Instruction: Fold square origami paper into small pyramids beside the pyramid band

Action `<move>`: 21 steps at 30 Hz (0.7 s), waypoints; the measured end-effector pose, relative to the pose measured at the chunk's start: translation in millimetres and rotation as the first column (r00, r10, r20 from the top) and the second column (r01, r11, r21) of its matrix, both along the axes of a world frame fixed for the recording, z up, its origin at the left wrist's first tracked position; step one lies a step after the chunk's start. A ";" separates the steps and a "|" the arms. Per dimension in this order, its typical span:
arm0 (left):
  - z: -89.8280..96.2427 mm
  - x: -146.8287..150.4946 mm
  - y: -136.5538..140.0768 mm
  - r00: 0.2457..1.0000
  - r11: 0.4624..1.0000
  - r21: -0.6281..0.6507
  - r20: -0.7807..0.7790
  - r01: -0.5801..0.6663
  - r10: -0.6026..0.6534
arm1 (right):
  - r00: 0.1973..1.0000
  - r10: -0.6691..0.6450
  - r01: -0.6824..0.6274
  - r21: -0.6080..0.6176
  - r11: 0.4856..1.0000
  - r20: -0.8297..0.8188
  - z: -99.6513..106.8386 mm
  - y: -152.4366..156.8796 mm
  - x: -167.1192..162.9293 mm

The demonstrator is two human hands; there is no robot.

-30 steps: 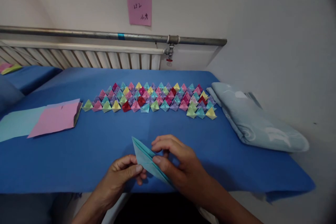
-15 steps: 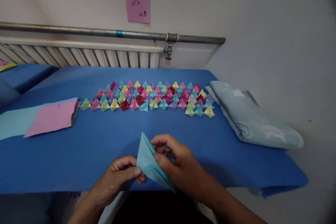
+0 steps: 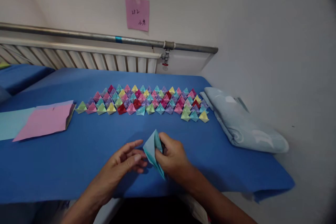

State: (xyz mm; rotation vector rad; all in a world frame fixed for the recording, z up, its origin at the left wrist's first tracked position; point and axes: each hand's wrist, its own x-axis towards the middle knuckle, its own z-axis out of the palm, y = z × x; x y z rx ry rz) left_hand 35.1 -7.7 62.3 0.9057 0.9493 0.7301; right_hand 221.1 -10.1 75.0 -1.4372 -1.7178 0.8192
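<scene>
In our right hand (image 3: 172, 155) we grip a folded light-blue paper (image 3: 150, 146), thumb on the near face and fingers curled behind it; its layers stand a little apart and one tip points up and away from us. Our left hand (image 3: 127, 161) is loosely spread, thumb apart from the fingers, just left of the paper; we cannot tell whether a fingertip touches its corner. Both hands are above the near part of a blue cover (image 3: 105, 157). Beyond them, folded paper pieces (image 3: 150, 109) in many colours sit close together in rows. Farther out to the left of our left hand lie a pink sheet (image 3: 47, 119) and a light-blue sheet (image 3: 13, 122), the pink overlapping the other. Well to the right of our right hand rests a folded pale blanket (image 3: 244, 122).
</scene>
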 end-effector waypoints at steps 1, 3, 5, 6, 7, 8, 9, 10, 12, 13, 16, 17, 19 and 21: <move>2.1 4.0 0.5 1.000 1.000 0.026 -0.002 -0.017 0.017 | 0.998 -0.017 0.012 0.077 0.997 0.064 0.4 1.5 -0.4; 5.0 12.2 0.9 0.999 0.995 0.097 -0.032 -0.028 0.031 | 0.989 -0.016 -0.010 0.178 0.984 0.144 1.6 3.4 -1.7; 5.6 19.7 0.6 0.993 0.983 0.175 -0.093 -0.055 0.072 | 0.986 0.003 -0.040 0.219 0.975 0.166 1.9 4.1 -3.8; 5.1 22.8 0.1 0.984 0.972 0.220 -0.137 -0.078 0.110 | 0.985 0.009 -0.050 0.232 0.971 0.172 1.3 4.3 -4.8; 4.4 25.4 -0.6 0.970 0.957 0.273 -0.191 -0.097 0.153 | 0.984 0.013 -0.057 0.243 0.968 0.178 0.4 4.4 -5.7; 3.6 27.5 -1.3 0.948 0.938 0.331 -0.250 -0.107 0.196 | 0.983 0.014 -0.061 0.252 0.966 0.183 -0.8 4.5 -6.4; 2.9 29.0 -2.0 0.921 0.916 0.389 -0.311 -0.101 0.233 | 0.982 0.012 -0.061 0.258 0.964 0.187 -2.3 4.7 -6.8; 2.2 30.1 -2.6 0.891 0.894 0.440 -0.371 -0.079 0.261 | 0.982 0.011 -0.061 0.261 0.963 0.191 -3.8 5.0 -7.0; 0.8 31.5 -3.0 0.826 0.855 0.518 -0.471 -0.028 0.311 | 0.982 0.005 -0.055 0.258 0.965 0.190 -6.3 6.1 -7.0; 0.0 32.2 -2.8 0.790 0.837 0.547 -0.510 -0.007 0.341 | 0.982 0.000 -0.048 0.251 0.967 0.189 -7.1 7.0 -6.9; -4.1 34.6 -0.7 0.688 0.780 0.625 -0.581 0.034 0.436 | 0.976 -0.019 -0.026 0.204 0.979 0.217 -8.2 10.7 -7.4; -5.9 35.5 0.3 0.665 0.761 0.647 -0.589 0.048 0.459 | 0.971 -0.024 -0.020 0.181 0.983 0.239 -8.3 12.2 -7.7; -9.5 36.5 2.3 0.647 0.726 0.683 -0.588 0.076 0.485 | 0.960 -0.028 -0.011 0.139 0.990 0.279 -8.7 15.3 -8.0; -11.9 36.3 4.2 0.649 0.692 0.716 -0.568 0.087 0.506 | 0.960 -0.015 -0.018 0.114 0.993 0.281 -9.7 18.0 -7.1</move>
